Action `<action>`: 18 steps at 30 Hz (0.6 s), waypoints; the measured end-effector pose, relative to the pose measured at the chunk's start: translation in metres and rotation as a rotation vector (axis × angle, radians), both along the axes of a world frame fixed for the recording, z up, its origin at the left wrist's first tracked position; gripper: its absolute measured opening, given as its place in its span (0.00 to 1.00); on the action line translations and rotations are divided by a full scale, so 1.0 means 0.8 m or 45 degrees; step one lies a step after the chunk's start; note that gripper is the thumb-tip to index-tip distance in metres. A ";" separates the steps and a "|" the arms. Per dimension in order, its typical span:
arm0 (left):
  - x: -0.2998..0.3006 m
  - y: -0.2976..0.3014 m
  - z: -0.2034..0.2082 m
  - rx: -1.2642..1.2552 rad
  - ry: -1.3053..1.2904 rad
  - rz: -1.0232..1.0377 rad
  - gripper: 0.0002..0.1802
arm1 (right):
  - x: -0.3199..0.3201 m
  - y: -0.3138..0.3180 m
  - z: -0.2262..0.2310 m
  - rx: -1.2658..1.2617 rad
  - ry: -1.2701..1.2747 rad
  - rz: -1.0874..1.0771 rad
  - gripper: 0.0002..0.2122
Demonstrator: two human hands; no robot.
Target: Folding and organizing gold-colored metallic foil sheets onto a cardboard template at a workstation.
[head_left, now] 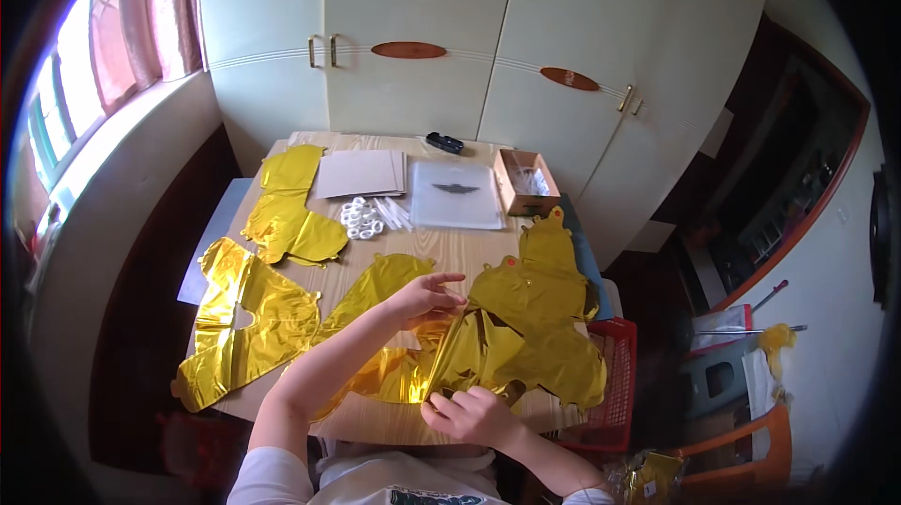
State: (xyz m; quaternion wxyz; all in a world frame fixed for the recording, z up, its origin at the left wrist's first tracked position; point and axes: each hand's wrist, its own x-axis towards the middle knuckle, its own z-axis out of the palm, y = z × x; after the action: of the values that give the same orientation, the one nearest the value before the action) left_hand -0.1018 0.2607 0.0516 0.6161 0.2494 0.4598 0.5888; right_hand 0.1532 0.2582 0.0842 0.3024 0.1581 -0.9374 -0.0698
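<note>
Flat, uninflated gold foil balloons lie across a wooden table. One foil balloon point(413, 374) is in front of me, its sheet drawn up in creased folds between my two hands. My left hand point(427, 301) is at the upper end of these folds, index finger stretched out and the other fingertips at the foil's edge. Nearer to me, my right hand point(474, 413) is closed with curled fingers on the foil's lower edge. To the right lies a wide gold foil balloon point(544, 298) with rounded tabs. Another gold foil balloon point(244, 317) is spread at the left.
Farther back are a folded gold foil balloon point(291, 209), grey cards point(361, 174), white rings point(361, 219), clear plastic bags point(457, 195), a wooden box point(527, 184) and a black object point(445, 143). A red basket point(617, 388) and an orange chair point(751, 449) stand right.
</note>
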 end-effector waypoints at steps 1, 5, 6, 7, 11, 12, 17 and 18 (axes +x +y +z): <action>-0.004 -0.007 0.007 -0.009 0.036 0.023 0.30 | -0.003 -0.003 -0.002 -0.001 -0.010 0.010 0.10; -0.010 -0.026 0.010 -0.225 0.231 0.126 0.30 | -0.012 -0.018 -0.011 -0.025 -0.036 0.037 0.11; -0.008 -0.029 0.009 -0.295 0.299 0.049 0.31 | -0.013 -0.021 -0.012 -0.032 -0.039 0.040 0.11; -0.004 -0.029 0.001 -0.284 0.343 0.034 0.31 | -0.013 -0.022 -0.012 -0.052 -0.007 0.023 0.11; 0.011 -0.023 -0.017 -0.119 0.831 0.033 0.31 | -0.004 -0.024 -0.007 -0.098 0.049 -0.038 0.12; 0.014 -0.023 -0.024 0.005 1.211 0.046 0.30 | -0.002 -0.024 -0.006 -0.103 0.048 -0.048 0.12; 0.031 -0.017 -0.033 0.315 2.148 -0.248 0.34 | 0.002 -0.039 -0.017 -0.108 -0.024 0.029 0.13; 0.031 -0.017 -0.036 0.224 2.231 -0.385 0.38 | 0.001 -0.042 -0.021 -0.109 -0.036 0.046 0.13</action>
State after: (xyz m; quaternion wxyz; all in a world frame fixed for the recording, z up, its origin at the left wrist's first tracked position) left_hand -0.0768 0.2475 0.0231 0.0933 0.7143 0.6808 0.1325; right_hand 0.1541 0.2244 0.0673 0.2967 0.1629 -0.9407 -0.0217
